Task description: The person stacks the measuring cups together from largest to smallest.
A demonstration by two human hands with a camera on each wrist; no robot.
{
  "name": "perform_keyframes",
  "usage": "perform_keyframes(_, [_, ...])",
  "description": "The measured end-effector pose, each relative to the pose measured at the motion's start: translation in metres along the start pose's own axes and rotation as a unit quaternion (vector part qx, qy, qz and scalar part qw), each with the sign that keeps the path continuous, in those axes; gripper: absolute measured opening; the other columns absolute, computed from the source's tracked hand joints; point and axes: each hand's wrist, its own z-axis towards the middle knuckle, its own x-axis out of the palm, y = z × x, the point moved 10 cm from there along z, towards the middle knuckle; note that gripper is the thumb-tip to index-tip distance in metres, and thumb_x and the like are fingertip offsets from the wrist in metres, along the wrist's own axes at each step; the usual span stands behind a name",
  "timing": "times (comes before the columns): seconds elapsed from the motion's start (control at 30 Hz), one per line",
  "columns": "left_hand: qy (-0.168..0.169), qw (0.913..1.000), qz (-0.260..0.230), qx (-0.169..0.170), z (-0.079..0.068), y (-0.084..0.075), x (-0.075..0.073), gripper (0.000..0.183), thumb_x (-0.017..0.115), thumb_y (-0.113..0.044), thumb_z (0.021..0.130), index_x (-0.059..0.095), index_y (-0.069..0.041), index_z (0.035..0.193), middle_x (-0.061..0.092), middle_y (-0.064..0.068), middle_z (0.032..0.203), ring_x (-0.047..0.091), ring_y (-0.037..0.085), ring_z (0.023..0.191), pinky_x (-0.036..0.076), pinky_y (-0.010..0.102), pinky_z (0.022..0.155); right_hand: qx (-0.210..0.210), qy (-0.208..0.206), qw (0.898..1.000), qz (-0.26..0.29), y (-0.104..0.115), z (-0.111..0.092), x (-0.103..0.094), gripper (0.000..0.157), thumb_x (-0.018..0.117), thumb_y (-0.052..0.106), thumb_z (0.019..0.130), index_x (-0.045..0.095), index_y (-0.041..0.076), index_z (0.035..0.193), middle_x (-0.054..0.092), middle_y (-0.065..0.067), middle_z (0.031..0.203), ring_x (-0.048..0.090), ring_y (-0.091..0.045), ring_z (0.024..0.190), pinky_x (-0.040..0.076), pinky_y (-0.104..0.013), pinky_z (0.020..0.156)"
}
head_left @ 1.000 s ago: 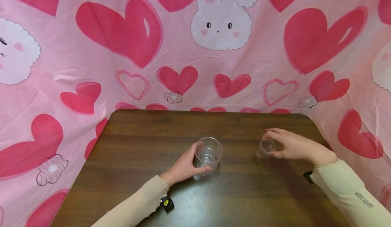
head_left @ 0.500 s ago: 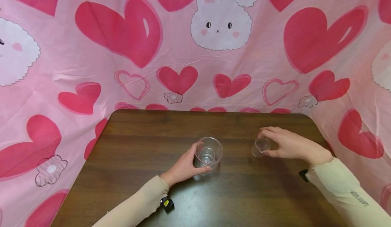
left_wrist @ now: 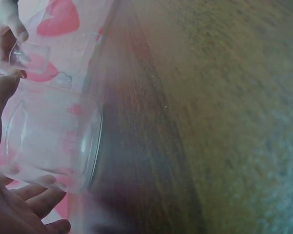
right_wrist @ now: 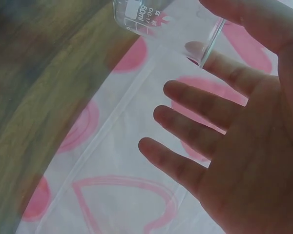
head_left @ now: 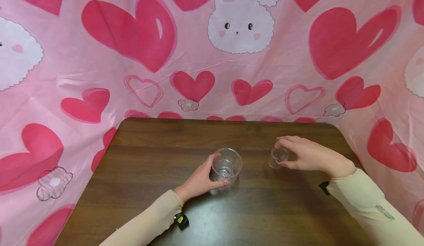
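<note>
A large clear glass beaker is near the middle of the wooden table. My left hand grips it from the left, thumb on the near side and fingers round the far side. Through its wall in the left wrist view, the beaker shows the patterned cloth beyond. To its right, my right hand pinches a small clear beaker at the rim between thumb and index finger. In the right wrist view, white print reading 50ml marks this small beaker; the other three fingers stretch out free of it.
The brown table has rounded far corners. Pink cloth with hearts and rabbits hangs behind it and along both sides. A small black device sits at the left wrist.
My right hand has moved slowly left with the small beaker, closer to the large one. The left hand and the large beaker stay in place.
</note>
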Motion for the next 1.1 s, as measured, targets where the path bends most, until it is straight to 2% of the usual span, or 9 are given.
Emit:
perform_keyframes(0.3, [-0.003,1.0,0.005,0.001,0.0,0.0,0.001,0.1,0.086,-0.052,0.081,0.032,-0.022,0.158,0.05,0.002,0.155,0.049,0.018,0.14,0.042,0.047,0.114,-0.011,0.003,1.0,0.0,0.014,0.013,-0.003,0.041,0.084,0.023,0.085,0.065,0.015,0.12,0.061,-0.021,0.139,0.061,-0.04,0.123,0.05,-0.059,0.099])
perform_keyframes(0.57, [-0.004,0.9999,0.003,0.01,-0.001,-0.002,0.0,0.1,0.085,-0.053,0.082,0.032,-0.018,0.159,0.051,0.004,0.154,0.051,0.02,0.139,0.043,0.048,0.113,-0.005,0.011,1.0,0.003,0.023,0.026,-0.002,0.042,0.081,0.021,0.086,0.065,0.013,0.124,0.06,-0.022,0.142,0.056,-0.042,0.129,0.046,-0.061,0.105])
perform_keyframes(0.73, [0.0,1.0,0.006,0.003,0.0,0.0,0.002,0.099,0.086,-0.052,0.081,0.031,-0.021,0.158,0.051,0.002,0.154,0.05,0.018,0.139,0.043,0.046,0.113,-0.018,0.004,1.0,-0.002,0.03,0.032,-0.005,0.043,0.082,0.023,0.085,0.065,0.013,0.124,0.06,-0.022,0.141,0.057,-0.042,0.129,0.046,-0.062,0.105])
perform_keyframes(0.87, [0.002,1.0,0.005,0.002,0.0,0.001,0.002,0.099,0.086,-0.052,0.081,0.032,-0.021,0.158,0.051,0.001,0.154,0.05,0.017,0.139,0.043,0.046,0.113,-0.028,-0.002,1.0,-0.007,0.036,0.036,-0.009,0.043,0.081,0.022,0.085,0.066,0.012,0.124,0.062,-0.022,0.138,0.058,-0.041,0.127,0.047,-0.06,0.105])
perform_keyframes(1.1, [0.0,1.0,0.006,0.002,0.0,0.002,0.001,0.1,0.086,-0.052,0.081,0.031,-0.02,0.159,0.051,0.002,0.154,0.05,0.017,0.139,0.042,0.047,0.113,-0.021,0.009,1.0,-0.009,0.04,0.042,-0.011,0.043,0.08,0.022,0.086,0.066,0.011,0.125,0.061,-0.021,0.139,0.057,-0.041,0.13,0.045,-0.059,0.108])
